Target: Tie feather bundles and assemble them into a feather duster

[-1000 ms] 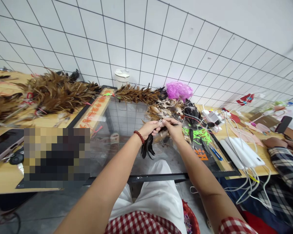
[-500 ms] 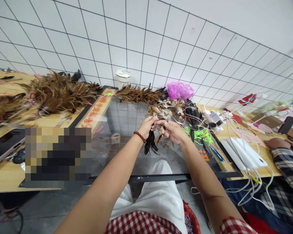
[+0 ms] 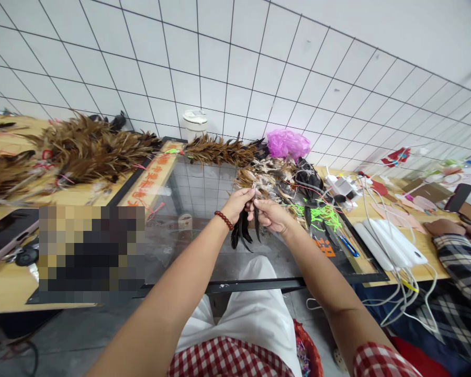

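Observation:
Above the glass tabletop (image 3: 204, 246), my left hand (image 3: 238, 206) is closed around a bunch of black feathers (image 3: 242, 234), whose tips hang downward. A red bead bracelet circles that wrist. Touching it from the right, my right hand (image 3: 272, 214) pinches a single dark feather (image 3: 257, 228) against the bunch. The quill ends are mostly hidden by my fingers. Just behind both hands lies a pile of loose brown and white feathers (image 3: 265, 175). Bright green ties (image 3: 322, 214) lie right of my right hand.
A brown feather garland (image 3: 220, 151) runs along the back, with bigger feather bundles (image 3: 94, 152) at left. Further back stand a white lidded cup (image 3: 195, 125) and a pink plastic bag (image 3: 288, 144). A blue cutter (image 3: 349, 246), white cabled devices (image 3: 392, 243) and another person's sleeve (image 3: 461, 256) are right.
My right hand has moved slightly left and down against the bunch, and a dark feather now hangs from its fingers alongside the others. The left hand keeps its hold on the black feathers.

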Demonstrator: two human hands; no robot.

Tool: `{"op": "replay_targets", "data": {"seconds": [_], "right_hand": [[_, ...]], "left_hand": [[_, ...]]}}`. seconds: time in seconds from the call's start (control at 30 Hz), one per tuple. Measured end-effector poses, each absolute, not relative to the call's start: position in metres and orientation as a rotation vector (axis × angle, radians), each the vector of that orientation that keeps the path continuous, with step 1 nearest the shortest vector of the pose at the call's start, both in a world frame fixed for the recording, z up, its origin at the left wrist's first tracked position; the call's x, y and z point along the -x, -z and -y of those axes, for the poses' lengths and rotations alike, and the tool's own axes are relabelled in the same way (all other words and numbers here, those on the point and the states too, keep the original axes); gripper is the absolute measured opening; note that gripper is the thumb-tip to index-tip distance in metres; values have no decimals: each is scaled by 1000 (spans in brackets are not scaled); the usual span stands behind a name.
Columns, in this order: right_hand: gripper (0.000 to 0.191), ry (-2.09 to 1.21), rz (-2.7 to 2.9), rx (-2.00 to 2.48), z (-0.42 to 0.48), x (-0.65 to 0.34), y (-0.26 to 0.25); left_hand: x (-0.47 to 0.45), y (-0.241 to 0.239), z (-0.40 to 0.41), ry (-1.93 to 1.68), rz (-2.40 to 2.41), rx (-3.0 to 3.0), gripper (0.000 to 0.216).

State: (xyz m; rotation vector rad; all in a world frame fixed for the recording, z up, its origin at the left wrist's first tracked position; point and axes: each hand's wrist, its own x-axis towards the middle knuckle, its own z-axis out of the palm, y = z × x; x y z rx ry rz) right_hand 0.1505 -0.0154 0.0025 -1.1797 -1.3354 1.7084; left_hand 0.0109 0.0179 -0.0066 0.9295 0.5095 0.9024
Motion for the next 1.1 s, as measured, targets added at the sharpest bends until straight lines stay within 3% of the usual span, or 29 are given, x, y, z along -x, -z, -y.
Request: {"op": "replay_targets", "data": {"seconds": [0.07, 0.13, 0.23, 0.37, 0.53, 0.63, 0.8, 1.0, 1.1], "right_hand": [[42, -1341, 1522, 1409, 17, -151, -1], [38, -767, 1659, 1560, 18, -154, -1], [32, -191, 1740, 1451, 19, -160, -4], [45, -186, 1898, 1158, 17, -165, -8], [41, -261, 1999, 1180, 14, -166, -7], [38, -110, 1925, 1467, 11, -184, -16], [33, 191, 1364, 2344, 15, -254, -41], [44, -96, 1370, 2743, 19, -302, -34], [32, -182, 1489, 2683, 18, -304, -27]], "left_hand": [[-13, 8, -20, -954, -558, -865, 24], [-14, 9, -22, -1037, -566, -795, 22], [-13, 9, -22, -962, -520, -782, 21], [-11, 6, -19, -757, -498, -849, 22], [-10, 4, -17, -683, -551, -910, 24], [-9, 3, -18, -701, -581, -917, 24], [-6, 2, -20, -779, -574, -821, 23], [-6, 6, -24, -811, -530, -750, 21], [-6, 7, -25, -811, -522, -742, 20]]}}
